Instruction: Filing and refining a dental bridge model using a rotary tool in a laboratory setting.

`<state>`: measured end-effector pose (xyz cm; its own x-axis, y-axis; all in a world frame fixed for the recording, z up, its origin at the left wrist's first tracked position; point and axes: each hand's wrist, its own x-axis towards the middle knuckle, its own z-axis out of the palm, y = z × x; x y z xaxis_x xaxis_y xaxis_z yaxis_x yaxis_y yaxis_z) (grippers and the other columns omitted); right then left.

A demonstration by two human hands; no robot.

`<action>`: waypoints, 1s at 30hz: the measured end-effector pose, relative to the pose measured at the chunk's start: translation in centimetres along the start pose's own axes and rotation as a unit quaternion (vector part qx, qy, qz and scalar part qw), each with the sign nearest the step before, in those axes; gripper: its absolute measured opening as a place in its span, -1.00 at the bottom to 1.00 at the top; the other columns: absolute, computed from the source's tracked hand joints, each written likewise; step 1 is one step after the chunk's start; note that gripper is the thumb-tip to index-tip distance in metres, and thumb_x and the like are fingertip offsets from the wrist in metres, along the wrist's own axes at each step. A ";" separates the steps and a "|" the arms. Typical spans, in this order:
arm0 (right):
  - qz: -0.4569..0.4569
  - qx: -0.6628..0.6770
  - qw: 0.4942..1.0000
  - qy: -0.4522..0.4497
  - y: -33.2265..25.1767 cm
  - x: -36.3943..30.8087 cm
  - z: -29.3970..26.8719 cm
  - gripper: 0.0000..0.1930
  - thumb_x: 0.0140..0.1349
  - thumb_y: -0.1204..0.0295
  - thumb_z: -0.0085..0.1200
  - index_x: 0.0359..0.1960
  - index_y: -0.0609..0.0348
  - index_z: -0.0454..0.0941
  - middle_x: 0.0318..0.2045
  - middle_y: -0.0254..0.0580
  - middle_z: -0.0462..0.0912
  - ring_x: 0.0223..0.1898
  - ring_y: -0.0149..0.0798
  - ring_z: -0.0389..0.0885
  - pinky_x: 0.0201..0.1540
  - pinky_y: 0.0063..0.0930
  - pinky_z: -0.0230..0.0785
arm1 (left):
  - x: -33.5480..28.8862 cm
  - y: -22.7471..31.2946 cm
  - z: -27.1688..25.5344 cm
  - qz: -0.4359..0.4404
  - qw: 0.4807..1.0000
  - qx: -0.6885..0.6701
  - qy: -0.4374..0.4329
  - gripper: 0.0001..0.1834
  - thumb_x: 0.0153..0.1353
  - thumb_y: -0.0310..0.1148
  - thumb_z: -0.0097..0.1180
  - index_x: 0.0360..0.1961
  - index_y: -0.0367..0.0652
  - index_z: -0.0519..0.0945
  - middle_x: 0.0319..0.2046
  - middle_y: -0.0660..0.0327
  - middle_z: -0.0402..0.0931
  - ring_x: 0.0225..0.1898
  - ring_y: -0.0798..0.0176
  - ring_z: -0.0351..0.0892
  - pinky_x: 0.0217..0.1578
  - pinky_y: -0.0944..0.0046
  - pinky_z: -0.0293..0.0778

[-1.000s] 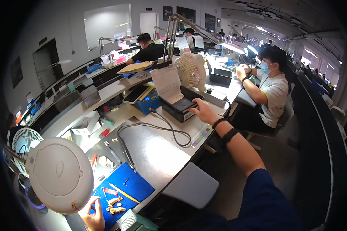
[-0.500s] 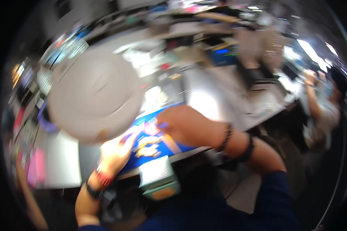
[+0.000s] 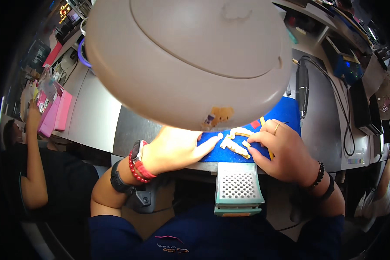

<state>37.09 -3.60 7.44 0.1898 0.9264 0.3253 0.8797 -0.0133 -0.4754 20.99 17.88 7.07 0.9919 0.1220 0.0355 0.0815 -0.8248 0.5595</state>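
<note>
Several cream, tooth-shaped dental pieces (image 3: 237,148), some joined in curved rows, lie on a blue mat (image 3: 286,115). My right hand (image 3: 284,151) is at their right, thumb and forefinger closed around a small tooth-shaped piece (image 3: 246,144). From the left, my left hand (image 3: 175,147) lies low over the mat's edge with its thumb stretched out. A small cream piece (image 3: 220,135) is at that thumb's tip; whether they touch is hard to tell. The lamp's rim hides part of the left fingers. A small red piece (image 3: 255,124) lies beyond the right fingers.
A large beige lamp head (image 3: 195,56) hangs close over the work. At the bench's front edge juts a green box with a perforated top (image 3: 238,184). A dark handpiece (image 3: 303,86) with a cable lies right. Pink boxes (image 3: 56,110) stand left; people sit both sides.
My view has swung and steadied from a blurred tilt, and the lamp now looms larger. My right hand's fingers have come down to the tooth-shaped pieces; my left thumb points toward them.
</note>
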 end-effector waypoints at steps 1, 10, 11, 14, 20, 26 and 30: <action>0.003 0.003 1.000 -0.003 0.1 0.0 0.2 -0.87 0.07 0.52 0.27 -0.33 0.14 0.62 -0.43 -0.19 0.53 -0.35 -0.14 0.51 -0.28 -0.27 0.37 | -0.1 -0.6 0.2 -0.003 1.000 -0.002 -0.003 -0.66 0.26 -0.36 0.19 0.07 0.00 0.62 -0.37 0.24 0.55 -0.51 0.38 0.40 -0.40 0.38 0.45; 0.013 -0.022 1.000 0.002 0.2 0.2 -0.1 -0.87 0.10 0.48 0.29 -0.32 0.18 0.63 -0.38 -0.22 0.54 -0.33 -0.17 0.52 -0.23 -0.32 0.40 | 0.2 -0.8 -0.2 0.113 0.990 0.088 -0.008 -0.62 0.29 -0.48 0.04 0.14 -0.14 0.60 0.03 0.06 0.60 -0.01 0.09 0.63 0.09 0.17 0.49; 0.000 -0.012 1.000 0.024 0.1 0.4 -0.2 -0.89 0.11 0.49 0.29 -0.33 0.18 0.63 -0.38 -0.22 0.57 -0.35 -0.18 0.55 -0.24 -0.34 0.42 | -0.1 -0.5 -0.3 0.096 0.992 0.087 0.002 -0.63 0.29 -0.49 0.04 0.12 -0.14 0.61 0.00 0.08 0.62 -0.02 0.10 0.64 0.07 0.19 0.50; 0.003 0.039 0.997 0.070 -0.2 0.4 -0.1 -0.90 0.13 0.52 0.29 -0.33 0.19 0.63 -0.41 -0.20 0.62 -0.40 -0.21 0.60 -0.30 -0.41 0.45 | -0.4 0.1 0.0 0.038 0.996 -0.018 0.078 -0.63 0.28 -0.52 0.03 0.10 -0.13 0.62 -0.03 0.14 0.63 -0.05 0.16 0.65 0.02 0.24 0.53; 0.049 0.152 0.980 0.122 -1.7 2.7 -1.8 -0.92 0.15 0.58 0.26 -0.33 0.27 0.62 -0.48 -0.19 0.66 -0.48 -0.37 0.64 -0.40 -0.58 0.45 | 1.0 0.8 1.3 0.131 0.977 -0.067 0.152 -0.60 0.28 -0.56 0.08 0.14 -0.11 0.60 -0.02 0.20 0.64 -0.04 0.21 0.65 0.07 0.30 0.52; 0.095 0.293 0.939 0.150 -0.9 2.5 0.9 -0.92 0.15 0.60 0.25 -0.32 0.32 0.63 -0.46 -0.16 0.68 -0.45 -0.43 0.63 -0.36 -0.62 0.44 | 0.8 -0.8 3.2 0.090 0.945 -0.267 0.167 -0.65 0.23 -0.56 0.18 0.07 -0.23 0.59 -0.04 0.14 0.63 -0.05 0.21 0.65 0.01 0.25 0.56; 0.058 0.158 0.982 0.083 -1.4 2.3 -0.3 -0.88 0.11 0.63 0.29 -0.30 0.26 0.64 -0.43 -0.17 0.71 -0.42 -0.40 0.66 -0.36 -0.59 0.44 | 0.0 -0.7 2.5 0.057 0.941 -0.317 0.106 -0.69 0.20 -0.54 0.27 -0.01 -0.34 0.61 -0.10 0.10 0.65 -0.11 0.20 0.67 -0.08 0.21 0.61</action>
<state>36.42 -1.55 9.05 0.3727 0.8507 0.3705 0.6732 0.0269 -0.7390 21.15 17.07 4.56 0.9432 0.2169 0.2516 -0.1651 -0.3514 0.9216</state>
